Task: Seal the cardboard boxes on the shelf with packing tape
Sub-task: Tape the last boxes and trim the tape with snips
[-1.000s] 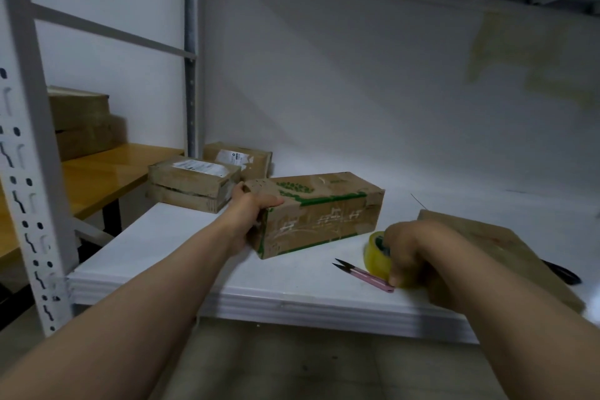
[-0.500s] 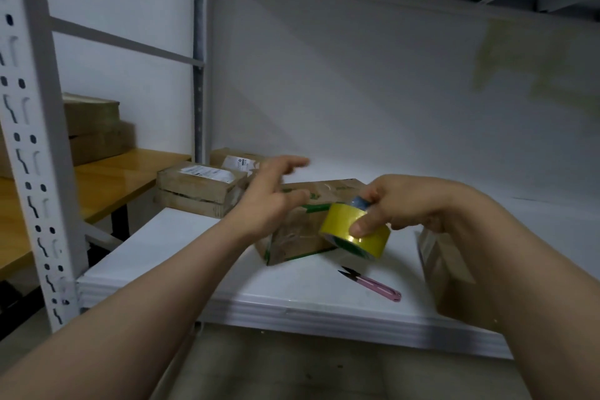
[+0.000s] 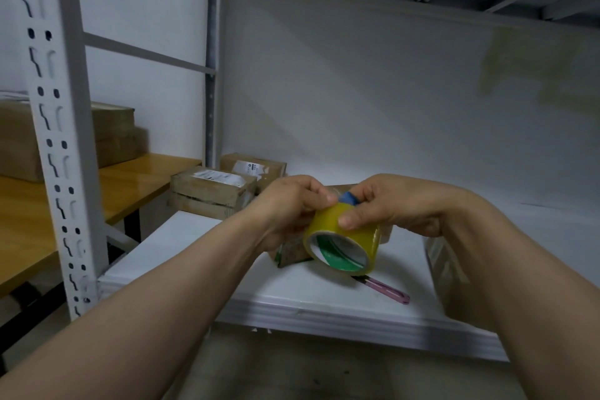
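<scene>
Roll of packing tape [image 3: 344, 239], yellowish and translucent, held in the air above the front part of the white shelf [image 3: 194, 243]. Its core axis tilts toward the viewer and downward, so the open core with a green and white inner lining faces the camera; a blue piece [image 3: 349, 197] shows at its top. Right hand [image 3: 394, 204]: closed on the roll from the right, thumb pressed on the outer face, fingers curled over the top, forearm entering from the lower right. Left hand [image 3: 289, 204]: fingertips pinched together at the roll's upper left edge, on the tape surface; whether a tape end is caught cannot be told. Below the hands, a printed cardboard box [image 3: 289, 253] lies on the shelf, mostly hidden. Pink snips [image 3: 388, 289] lie near the front edge, under the roll. Two labelled boxes [image 3: 211, 191] are stacked at the rear left corner. A further box [image 3: 451, 273] stands at the right, behind the right forearm.
</scene>
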{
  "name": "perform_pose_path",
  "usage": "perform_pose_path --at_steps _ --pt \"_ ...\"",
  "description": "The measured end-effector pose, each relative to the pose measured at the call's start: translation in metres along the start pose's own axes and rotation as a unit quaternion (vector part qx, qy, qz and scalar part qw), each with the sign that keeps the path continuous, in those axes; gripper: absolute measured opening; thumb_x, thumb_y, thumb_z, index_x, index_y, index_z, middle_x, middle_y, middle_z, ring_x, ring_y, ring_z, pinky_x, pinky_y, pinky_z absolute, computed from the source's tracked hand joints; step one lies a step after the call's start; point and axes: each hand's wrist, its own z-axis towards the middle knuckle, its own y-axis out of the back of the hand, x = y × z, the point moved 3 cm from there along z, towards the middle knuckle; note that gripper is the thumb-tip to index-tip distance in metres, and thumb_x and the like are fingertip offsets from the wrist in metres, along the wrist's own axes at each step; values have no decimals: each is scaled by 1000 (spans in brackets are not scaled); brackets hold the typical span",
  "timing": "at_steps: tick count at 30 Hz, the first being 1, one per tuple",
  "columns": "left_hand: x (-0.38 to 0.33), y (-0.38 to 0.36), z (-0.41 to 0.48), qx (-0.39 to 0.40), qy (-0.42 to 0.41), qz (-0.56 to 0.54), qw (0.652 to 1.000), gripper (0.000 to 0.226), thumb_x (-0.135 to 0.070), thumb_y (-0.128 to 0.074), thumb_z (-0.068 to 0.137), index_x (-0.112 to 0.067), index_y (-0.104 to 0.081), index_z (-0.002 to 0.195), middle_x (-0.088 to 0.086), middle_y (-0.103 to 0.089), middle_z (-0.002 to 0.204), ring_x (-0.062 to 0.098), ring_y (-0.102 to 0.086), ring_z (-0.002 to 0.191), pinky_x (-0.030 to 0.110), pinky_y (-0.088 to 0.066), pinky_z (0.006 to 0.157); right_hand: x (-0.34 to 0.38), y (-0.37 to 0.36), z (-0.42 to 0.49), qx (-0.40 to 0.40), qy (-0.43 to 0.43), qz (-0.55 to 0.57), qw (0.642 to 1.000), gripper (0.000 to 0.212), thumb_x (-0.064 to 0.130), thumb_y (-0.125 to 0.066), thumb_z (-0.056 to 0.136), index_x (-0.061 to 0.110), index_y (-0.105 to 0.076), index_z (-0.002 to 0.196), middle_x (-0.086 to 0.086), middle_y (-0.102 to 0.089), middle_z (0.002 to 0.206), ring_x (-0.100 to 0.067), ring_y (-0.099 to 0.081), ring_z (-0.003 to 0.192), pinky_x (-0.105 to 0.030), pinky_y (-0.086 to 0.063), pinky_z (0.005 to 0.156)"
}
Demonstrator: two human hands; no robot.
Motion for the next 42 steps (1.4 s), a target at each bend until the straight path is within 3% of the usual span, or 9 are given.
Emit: perform_pose_path --at_steps 4,7,12,16,20,27,33,38,42 --pt "-1 -1 -2 -32 17 -96 995 20 0 -63 90 -13 -58 74 2 -62 63 14 -59 54 21 -49 48 -4 -2 -5 25 14 96 995 62 39 -88 65 4 -65 111 -8 -74 89 -16 -71 75 -26 -55 65" --pt "-15 7 -2 -77 -47 0 996 23 4 -67 87 -10 -59 70 7 -63 66 20 -61 64 26 -54 59 -8 2 -4 -15 0 44 999 83 49 -96 51 11 -63 116 -12 -74 106 -26 -71 90 -41 -57 81" --pt "-51 17 -9 -56 -132 239 960 5 -4 -60 97 1 -61 95 15 -67 79 23 -68 71 39 -60 71 -6 0 -5 -84 -16 55 995 55 44 -86 72 18 -66 116 -10 -75 107 -32 -72 98 -49 -58 92" --pt "-80 27 1 -77 -184 337 920 10 -15 -61 98 -13 -60 89 4 -68 73 11 -62 58 31 -56 62 10 4 -3 -153 16 116 981 28 40 -68 93 15 -73 107 -9 -77 96 -24 -71 80 -36 -60 76" --pt "-67 39 22 -21 -81 320 944 15 -5 -59 98 -11 -62 85 2 -66 69 15 -58 63 29 -53 62 8 -14 9 -169 -21 160 972 24 28 -62 99 6 -71 94 -13 -70 74 -15 -60 55 -26 -55 52" --pt "-29 69 52 -55 -33 361 930 14 0 -58 95 -9 -59 84 7 -58 70 18 -52 64 29 -47 62 -22 -49 28 -159 -105 161 968 32 37 -55 103 9 -68 102 -6 -72 64 -14 -66 51 -28 -56 55" --pt "-17 70 68 -56 -51 512 855 20 -18 -66 93 -20 -56 76 -5 -57 75 10 -52 70 25 -40 61 -35 -61 44 -180 -127 177 959 32 32 -59 101 2 -70 105 -26 -73 98 -35 -69 80 -52 -58 90" --pt "-13 71 81 -95 -58 565 818 17 -24 -65 94 -22 -58 79 -8 -56 80 21 -57 92 30 -39 77 -37 -57 58 -193 -142 199 950 25 26 -57 103 4 -68 97 -14 -67 72 -25 -62 60 -45 -59 80" --pt "-10 78 84 -114 -36 630 768 26 -37 -61 95 -28 -52 72 -3 -50 95 26 -38 113 40 -31 95 -41 -60 64 -190 -150 172 955 23 30 -59 101 9 -69 97 -17 -73 88 -28 -68 75 -46 -60 87"
